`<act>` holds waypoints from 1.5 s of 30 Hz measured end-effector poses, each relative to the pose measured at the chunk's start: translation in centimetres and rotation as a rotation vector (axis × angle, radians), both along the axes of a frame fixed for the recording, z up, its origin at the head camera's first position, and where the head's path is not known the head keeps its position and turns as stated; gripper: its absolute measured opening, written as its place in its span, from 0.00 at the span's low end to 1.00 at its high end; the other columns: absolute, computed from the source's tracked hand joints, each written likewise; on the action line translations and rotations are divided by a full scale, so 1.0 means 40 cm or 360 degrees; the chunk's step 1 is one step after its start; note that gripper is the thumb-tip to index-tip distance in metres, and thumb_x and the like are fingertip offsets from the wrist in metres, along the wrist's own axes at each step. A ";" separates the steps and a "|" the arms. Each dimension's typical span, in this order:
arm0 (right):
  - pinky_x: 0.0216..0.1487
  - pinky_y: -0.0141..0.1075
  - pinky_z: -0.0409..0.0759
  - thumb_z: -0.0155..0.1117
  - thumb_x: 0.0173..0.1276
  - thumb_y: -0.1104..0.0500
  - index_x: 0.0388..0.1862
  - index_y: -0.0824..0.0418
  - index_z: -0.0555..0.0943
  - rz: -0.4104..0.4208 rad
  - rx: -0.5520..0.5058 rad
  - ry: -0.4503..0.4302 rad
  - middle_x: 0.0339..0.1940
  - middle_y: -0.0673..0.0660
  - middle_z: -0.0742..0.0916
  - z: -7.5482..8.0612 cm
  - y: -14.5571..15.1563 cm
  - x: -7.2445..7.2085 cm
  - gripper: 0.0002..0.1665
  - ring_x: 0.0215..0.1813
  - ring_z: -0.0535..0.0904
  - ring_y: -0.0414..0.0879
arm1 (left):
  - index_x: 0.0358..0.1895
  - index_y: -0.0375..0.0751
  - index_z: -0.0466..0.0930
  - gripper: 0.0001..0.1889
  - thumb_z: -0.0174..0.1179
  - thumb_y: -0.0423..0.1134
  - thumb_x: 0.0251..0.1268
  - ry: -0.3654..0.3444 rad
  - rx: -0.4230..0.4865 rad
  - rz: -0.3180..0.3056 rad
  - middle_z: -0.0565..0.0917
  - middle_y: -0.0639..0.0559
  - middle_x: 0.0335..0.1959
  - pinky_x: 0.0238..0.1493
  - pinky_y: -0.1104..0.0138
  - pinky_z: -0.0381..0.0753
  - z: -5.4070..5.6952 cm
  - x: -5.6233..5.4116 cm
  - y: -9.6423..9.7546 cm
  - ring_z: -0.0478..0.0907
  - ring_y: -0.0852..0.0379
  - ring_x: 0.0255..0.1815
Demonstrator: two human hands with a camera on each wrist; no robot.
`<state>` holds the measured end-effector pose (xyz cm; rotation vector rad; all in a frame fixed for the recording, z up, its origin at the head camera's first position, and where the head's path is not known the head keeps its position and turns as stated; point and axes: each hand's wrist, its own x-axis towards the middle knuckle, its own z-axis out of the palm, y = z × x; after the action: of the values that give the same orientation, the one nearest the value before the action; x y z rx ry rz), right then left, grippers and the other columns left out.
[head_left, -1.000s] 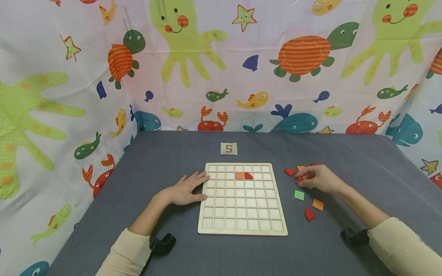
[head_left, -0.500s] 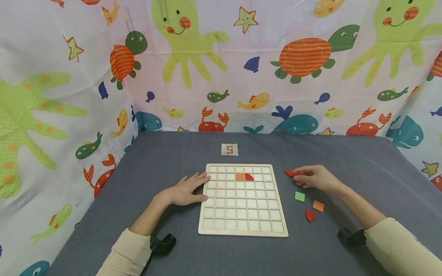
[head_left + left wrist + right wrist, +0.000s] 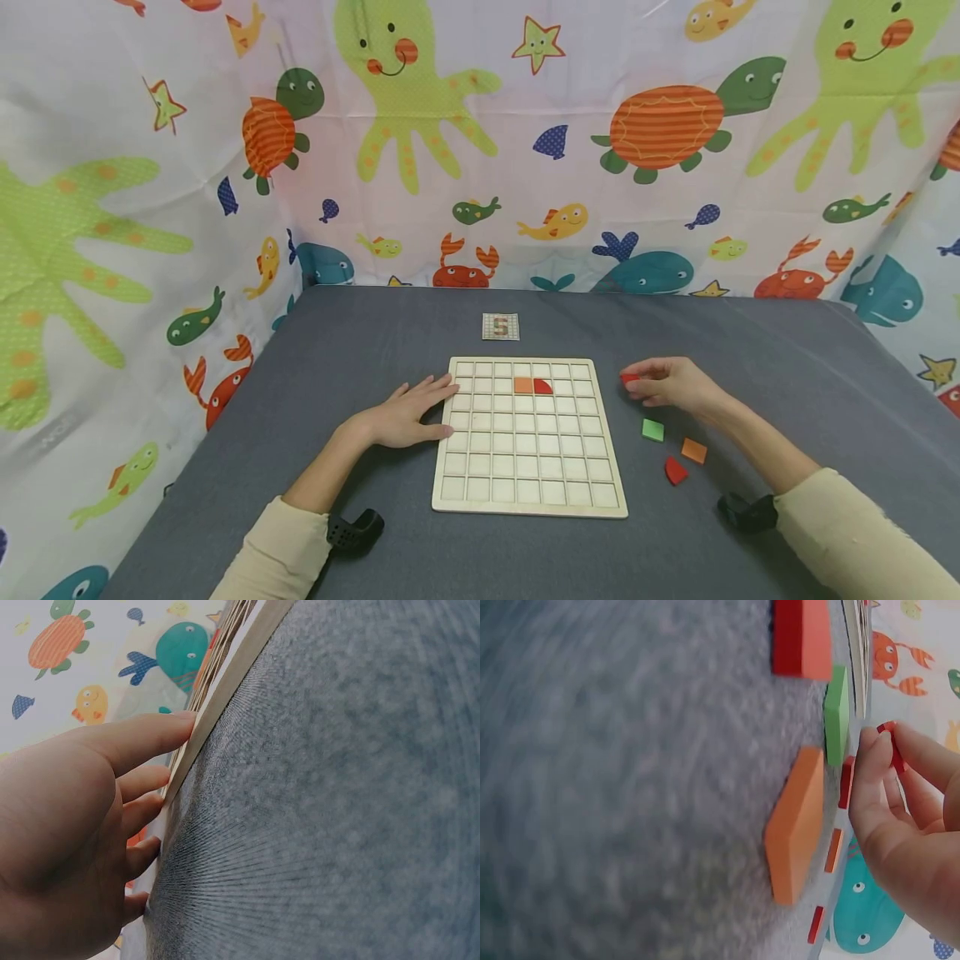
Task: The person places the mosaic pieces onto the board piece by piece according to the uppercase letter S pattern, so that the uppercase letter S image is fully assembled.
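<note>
My right hand [image 3: 678, 386] pinches a small red tile [image 3: 896, 756] between thumb and fingers, right of the board; its outline is partly hidden by the fingers. My left hand [image 3: 401, 417] rests with spread, straight fingers at the left edge of the pale wooden grid board [image 3: 528, 510]. In the left wrist view the thumb [image 3: 161, 739] touches the board's side [image 3: 225, 690]. On the board, an orange square tile [image 3: 523, 385] lies beside a red quarter-round tile [image 3: 542, 387] in the second row.
Right of the board lie a green square tile [image 3: 652, 430], an orange square tile [image 3: 693, 451] and a red quarter-round tile [image 3: 676, 471]. Behind the right hand are more tiles, including an orange tile [image 3: 834, 850]. A small pattern card [image 3: 500, 327] lies beyond the board.
My right hand has moved left, closer to the board, with the red tile in its fingers. The left hand stays on the board's edge.
</note>
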<state>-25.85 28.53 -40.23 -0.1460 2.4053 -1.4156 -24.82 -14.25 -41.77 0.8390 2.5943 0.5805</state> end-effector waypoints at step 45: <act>0.43 0.40 0.81 0.67 0.64 0.61 0.55 0.72 0.78 0.0075 -0.0044 0.0108 0.42 0.59 0.87 0.000 -0.164 -0.031 0.23 0.44 0.83 0.48 | 0.76 0.42 0.51 0.38 0.54 0.55 0.69 -0.0001 -0.0002 0.0011 0.49 0.47 0.76 0.68 0.42 0.37 0.003 0.002 0.001 0.39 0.44 0.76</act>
<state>-27.09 21.96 -40.24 -0.2601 2.4201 -1.4450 -24.73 -14.20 -41.65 0.8297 2.5974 0.5811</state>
